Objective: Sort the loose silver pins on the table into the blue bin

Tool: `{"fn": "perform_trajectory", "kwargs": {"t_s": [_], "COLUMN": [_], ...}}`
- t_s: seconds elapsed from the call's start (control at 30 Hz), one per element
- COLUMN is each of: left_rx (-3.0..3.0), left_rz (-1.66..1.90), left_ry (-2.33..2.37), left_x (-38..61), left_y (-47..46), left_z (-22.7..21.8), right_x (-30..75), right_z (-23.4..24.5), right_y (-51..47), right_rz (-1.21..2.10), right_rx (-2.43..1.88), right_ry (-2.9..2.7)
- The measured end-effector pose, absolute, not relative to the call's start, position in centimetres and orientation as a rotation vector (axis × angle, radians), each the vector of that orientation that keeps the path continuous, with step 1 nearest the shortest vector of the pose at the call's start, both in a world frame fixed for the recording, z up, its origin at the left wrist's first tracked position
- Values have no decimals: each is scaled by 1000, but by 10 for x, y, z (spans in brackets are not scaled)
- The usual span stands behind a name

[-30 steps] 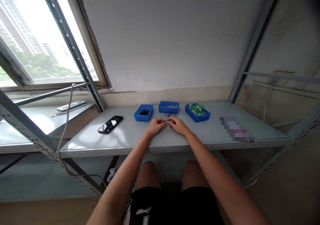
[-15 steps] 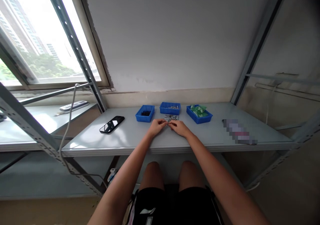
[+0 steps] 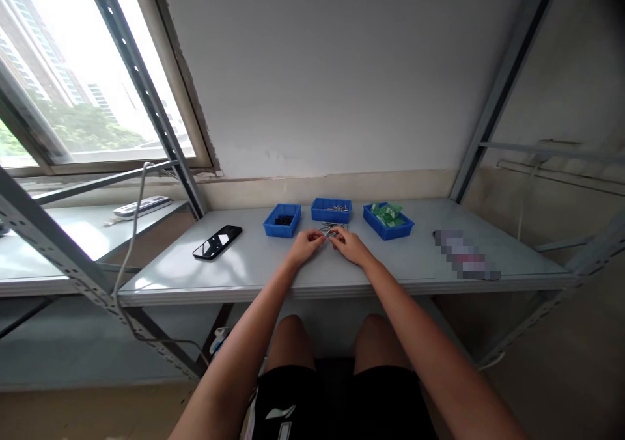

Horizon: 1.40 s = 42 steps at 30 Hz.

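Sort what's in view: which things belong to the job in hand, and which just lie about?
Probably the job:
loose metal pieces
left bin with black pieces
middle bin with silvery pieces
right bin with green packets

Probably just lying about:
phone
pixelated item
white device

Pale grey wall (image 3: 322,88) behind grey desk (image 3: 415,251); bright window (image 3: 102,95) at left, daylight patches (image 3: 230,262) on desk's left side.

Metal pieces (image 3: 334,224) partly behind right hand (image 3: 349,245), too small to tell, object (image 3: 463,256) pixelated
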<state>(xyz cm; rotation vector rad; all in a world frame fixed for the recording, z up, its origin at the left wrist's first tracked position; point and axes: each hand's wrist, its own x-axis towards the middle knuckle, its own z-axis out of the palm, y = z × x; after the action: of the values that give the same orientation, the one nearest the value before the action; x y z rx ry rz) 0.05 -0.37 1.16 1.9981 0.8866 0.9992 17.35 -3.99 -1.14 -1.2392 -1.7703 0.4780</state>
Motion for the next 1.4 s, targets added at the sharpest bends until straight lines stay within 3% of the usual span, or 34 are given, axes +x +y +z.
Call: {"fn": "perform_trajectory", "kwargs": {"t_s": [1.4], "left_rx": [1979], "left_rz": [1074], "left_ry": [895], "left_x": [2], "left_y": [5], "left_z": [4], "right_x": [172], "right_z": [-8], "right_y": [-42], "right_rz": [498], "right_rx": [-1269], "right_ry": [-1760]}}
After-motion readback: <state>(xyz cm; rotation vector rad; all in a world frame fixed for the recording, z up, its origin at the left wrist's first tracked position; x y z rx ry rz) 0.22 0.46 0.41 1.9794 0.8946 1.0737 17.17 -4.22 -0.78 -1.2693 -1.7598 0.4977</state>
